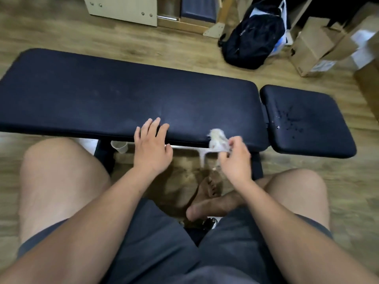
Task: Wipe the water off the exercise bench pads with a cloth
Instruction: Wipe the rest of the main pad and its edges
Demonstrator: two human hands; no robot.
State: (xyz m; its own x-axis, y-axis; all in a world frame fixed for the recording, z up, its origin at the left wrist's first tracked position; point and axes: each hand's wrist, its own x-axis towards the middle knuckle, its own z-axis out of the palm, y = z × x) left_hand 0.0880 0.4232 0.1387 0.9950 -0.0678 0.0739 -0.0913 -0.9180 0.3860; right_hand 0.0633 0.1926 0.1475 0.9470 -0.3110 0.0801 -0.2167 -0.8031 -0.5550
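my left hand (151,148) lies flat and open on the near edge of the long pad (127,95), just left of the frame's centre, fingers straight and spread. i judge it is there to brace me and steady the pad while the other hand works. my right hand (235,160) sits just right of centre and pinches a small, pale, crumpled cloth (218,140) between thumb and fingertips. the cloth is bunched up at the front lip of the long pad, touching it or just above it; the blur does not let me tell which. bunching it gives me a thick wad to press down with rather than a loose flap.

the long pad looks dull and mostly dry from here, though faint smears could hide in the dark cover. the water drops (289,119) i can plainly see are on the short pad (307,119) at the right of the frame, scattered over its left half, near the gap between the two pads. so my guess is the job is partway along, and the next move calls for carrying the cloth rightward across that gap and onto the splatter.

a clear plastic cup (121,146) stands on the floor under the long pad, left of my left hand. a black backpack (254,35) and a cardboard box (311,48) sit on the wooden floor in the upper right, well apart from the pads.
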